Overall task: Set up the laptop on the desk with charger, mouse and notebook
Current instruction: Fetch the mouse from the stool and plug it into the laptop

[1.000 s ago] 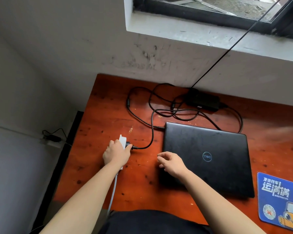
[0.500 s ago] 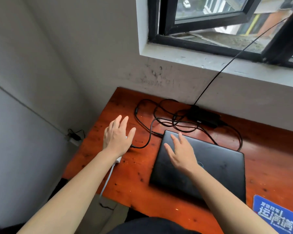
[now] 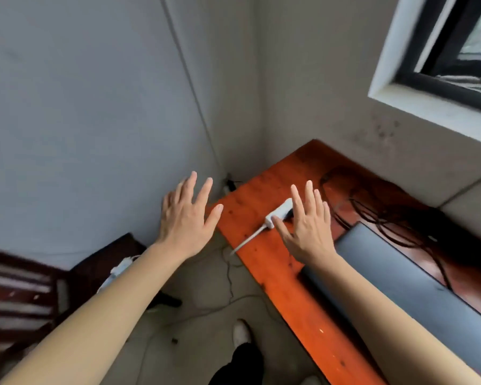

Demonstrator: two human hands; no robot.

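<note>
1. Hard to make out: the black charger cable [image 3: 386, 209], smeared by blur into dark loops on the far part of the desk [image 3: 264, 268]. Not possible to tell where its brick lies among them.
2. Cut off: the laptop [image 3: 400, 273] at the lower right by the picture edge, with its near left corner covered by the right forearm. Also cut off, at the top right, the window [image 3: 442, 65].
3. Partly hidden: the white power strip [image 3: 279, 215], behind the thumb and fingers of the right hand [image 3: 307, 232]. Visible only its near end and its white cord [image 3: 247, 240], going off the left edge of the desk.
4. Edges and room: the left edge of the desk running slantwise between the two hands, with the far corner close to the corner of the walls. Bare wood between the strip and the near edge. Beside the desk, grey floor [image 3: 206, 315] with thin cables, a white shoe [image 3: 240, 330] and dark wooden furniture [image 3: 20, 295] further left.
5. Left hand [image 3: 184, 220]: flat, fingers spread wide, holding nothing, off the desk beyond its left edge.
6. Right hand: also spread wide and empty, above the desk at the power strip. Touching it or not, cannot tell.
7. Laptop: lid closed, flat on the desk, just to the right of the right hand, well apart from the left hand, with the cable loops behind it.
</note>
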